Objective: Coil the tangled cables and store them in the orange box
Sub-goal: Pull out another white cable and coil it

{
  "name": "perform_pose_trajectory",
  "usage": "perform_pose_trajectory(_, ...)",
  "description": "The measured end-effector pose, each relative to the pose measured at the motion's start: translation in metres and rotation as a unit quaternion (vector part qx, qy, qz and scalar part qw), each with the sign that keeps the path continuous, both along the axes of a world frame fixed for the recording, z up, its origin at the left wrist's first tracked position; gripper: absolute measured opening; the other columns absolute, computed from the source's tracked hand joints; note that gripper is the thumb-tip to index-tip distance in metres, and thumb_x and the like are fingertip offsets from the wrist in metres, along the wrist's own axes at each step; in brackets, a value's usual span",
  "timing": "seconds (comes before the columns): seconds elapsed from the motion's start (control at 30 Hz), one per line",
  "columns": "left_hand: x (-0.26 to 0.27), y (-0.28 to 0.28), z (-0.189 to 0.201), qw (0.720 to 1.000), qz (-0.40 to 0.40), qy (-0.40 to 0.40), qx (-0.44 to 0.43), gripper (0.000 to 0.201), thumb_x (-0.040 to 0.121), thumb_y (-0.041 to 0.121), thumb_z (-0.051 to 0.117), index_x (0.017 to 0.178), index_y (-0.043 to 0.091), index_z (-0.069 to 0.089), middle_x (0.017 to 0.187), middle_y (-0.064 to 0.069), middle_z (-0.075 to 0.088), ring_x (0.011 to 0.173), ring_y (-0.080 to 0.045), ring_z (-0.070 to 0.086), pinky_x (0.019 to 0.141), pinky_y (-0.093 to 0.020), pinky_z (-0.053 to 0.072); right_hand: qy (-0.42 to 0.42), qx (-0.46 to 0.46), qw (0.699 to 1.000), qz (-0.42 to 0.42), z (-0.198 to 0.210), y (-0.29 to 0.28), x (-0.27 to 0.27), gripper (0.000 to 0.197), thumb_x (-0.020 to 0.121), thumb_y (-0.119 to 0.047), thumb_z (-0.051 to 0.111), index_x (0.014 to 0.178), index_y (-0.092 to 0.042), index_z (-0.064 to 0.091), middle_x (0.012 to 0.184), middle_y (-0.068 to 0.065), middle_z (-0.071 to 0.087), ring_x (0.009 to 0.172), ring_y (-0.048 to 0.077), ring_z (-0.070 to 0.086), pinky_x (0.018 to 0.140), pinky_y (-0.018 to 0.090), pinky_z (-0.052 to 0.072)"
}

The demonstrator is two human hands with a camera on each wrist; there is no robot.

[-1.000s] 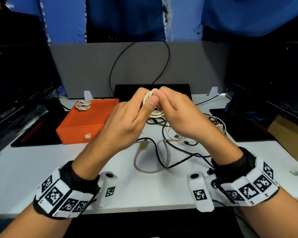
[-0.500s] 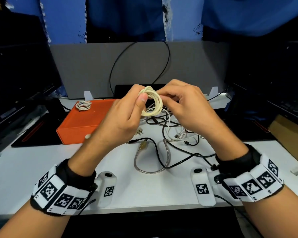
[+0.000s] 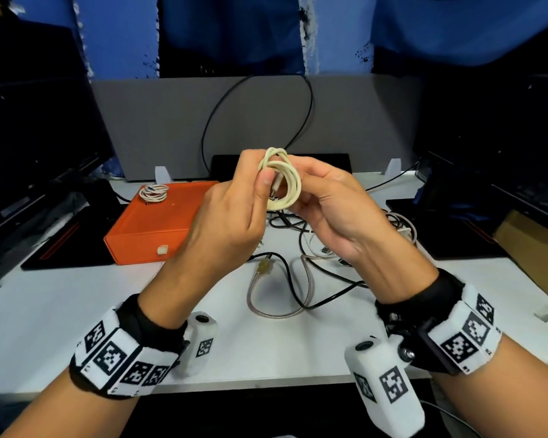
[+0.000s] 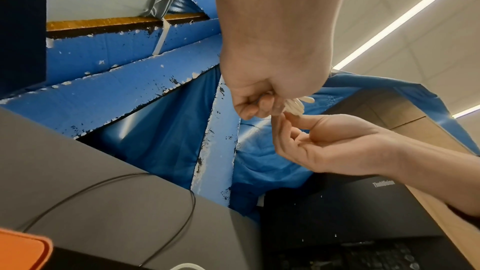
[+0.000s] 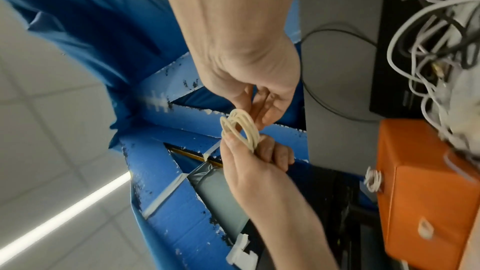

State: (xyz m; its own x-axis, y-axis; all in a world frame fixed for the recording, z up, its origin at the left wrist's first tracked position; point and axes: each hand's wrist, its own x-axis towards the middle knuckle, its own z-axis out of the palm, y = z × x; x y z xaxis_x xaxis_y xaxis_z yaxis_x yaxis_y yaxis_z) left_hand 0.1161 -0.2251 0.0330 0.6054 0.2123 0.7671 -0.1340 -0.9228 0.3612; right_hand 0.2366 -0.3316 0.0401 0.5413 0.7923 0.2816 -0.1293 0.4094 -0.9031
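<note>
Cream cable — wound into a small coil, held above the table between both your hands. Left hand: thumb and fingers pinch the coil's near side. Right hand: fingers curled round its far side, seemingly tucking in the metal-tipped plug end that shows inside the loops.

Orange box — shut, on the table to your left; one small white coil lies on its lid rather than inside.

Remaining tangle — black, white and braided metal cables on the table below your hands, not yet sorted.

Step in hand, as it appears: securing this coil. The next move calls for a firm one-handed pinch so the loops do not spring open, with the other hand free to lift the lid.
</note>
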Motion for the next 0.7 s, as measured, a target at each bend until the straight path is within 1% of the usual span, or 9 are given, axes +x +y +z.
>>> perform_pose_trajectory(0.13,0.001,0.006,0.0,0.999,0.038,-0.004,0.02,0.028,0.111,0.031,0.031,0.124,0.014,0.048,0.064,0.006,0.057,0.047,-0.011,0.052,0.044,-0.041,0.043,0.058,-0.026,0.995,0.077,0.001,-0.001,-0.001,0.022,0.097,-0.002,0.058,0.115,-0.009,0.07,0.087,0.001,0.073,0.08,0.01,0.069,0.081,0.023,0.06)
perform_pose_trajectory(0.23,-0.002,0.005,0.002,0.998,0.055,0.0,0.024,0.031,0.11,0.033,0.03,0.134,0.018,0.043,0.064,0.003,0.059,0.049,-0.017,0.055,0.045,-0.043,0.045,0.021,-0.062,0.994,0.093,0.006,-0.007,0.001,0.023,0.085,-0.013,0.069,0.107,-0.017,0.071,0.087,-0.003,0.072,0.087,0.012,0.066,0.097,0.033,0.048)
perform_pose_trajectory(0.33,-0.004,0.001,0.005,0.996,0.077,0.012,0.048,0.04,0.11,0.032,0.031,0.149,0.022,0.036,0.059,0.004,0.055,0.045,-0.014,0.051,0.042,-0.033,0.037,-0.001,-0.081,0.993,0.085,0.008,-0.011,-0.001,0.012,0.088,-0.019,0.062,0.09,-0.021,0.074,0.083,-0.003,0.07,0.085,0.012,0.062,0.094,0.04,0.036)
perform_pose_trajectory(0.4,-0.004,0.001,0.006,0.99,0.102,0.027,0.089,0.036,0.11,0.03,0.033,0.143,0.019,0.043,0.056,0.005,0.053,0.044,-0.015,0.05,0.042,-0.027,0.03,0.012,-0.075,0.993,0.092,0.008,-0.012,-0.003,0.025,0.098,-0.032,0.053,0.084,-0.02,0.071,0.076,0.0,0.066,0.079,0.013,0.059,0.091,0.041,0.033)
perform_pose_trajectory(0.47,-0.003,0.004,0.006,0.985,0.125,0.043,0.112,0.03,0.109,0.029,0.036,0.132,0.016,0.049,0.054,0.008,0.049,0.042,-0.017,0.049,0.043,-0.024,0.027,-0.011,-0.068,0.993,0.101,0.008,-0.01,-0.006,0.031,0.096,-0.046,0.055,0.085,-0.019,0.066,0.073,0.0,0.06,0.076,0.013,0.055,0.087,0.039,0.034)
perform_pose_trajectory(0.5,-0.003,0.006,0.006,0.984,0.131,0.053,0.11,0.027,0.108,0.028,0.037,0.129,0.015,0.049,0.052,0.01,0.046,0.042,-0.018,0.049,0.042,-0.026,0.029,-0.037,-0.065,0.992,0.099,0.006,-0.008,-0.008,0.027,0.094,-0.045,0.061,0.087,-0.019,0.064,0.075,-0.001,0.059,0.077,0.011,0.056,0.088,0.037,0.035)
perform_pose_trajectory(0.57,-0.002,0.012,0.006,0.983,0.136,0.073,0.098,0.026,0.107,0.03,0.036,0.125,0.014,0.047,0.052,0.012,0.044,0.043,-0.022,0.05,0.043,-0.03,0.032,-0.093,-0.059,0.992,0.069,0.0,-0.004,-0.01,0.015,0.092,-0.026,0.071,0.099,-0.014,0.065,0.087,0.0,0.065,0.084,0.008,0.063,0.089,0.031,0.041)
perform_pose_trajectory(0.63,-0.002,0.015,0.007,0.983,0.14,0.09,0.082,0.025,0.109,0.032,0.036,0.124,0.015,0.046,0.055,0.011,0.046,0.046,-0.022,0.049,0.045,-0.031,0.032,-0.132,-0.064,0.989,0.025,-0.005,-0.001,-0.011,0.03,0.09,-0.009,0.077,0.117,-0.007,0.063,0.098,-0.001,0.071,0.091,0.005,0.067,0.083,0.021,0.049)
perform_pose_trajectory(0.7,-0.003,0.016,0.009,0.983,0.137,0.107,0.057,0.025,0.109,0.034,0.035,0.123,0.017,0.046,0.059,0.008,0.051,0.051,-0.018,0.052,0.048,-0.034,0.037,-0.206,-0.094,0.974,-0.031,-0.007,0.0,-0.011,0.038,0.089,-0.016,0.08,0.123,-0.014,0.064,0.108,-0.005,0.071,0.1,0.003,0.068,0.084,0.023,0.053)
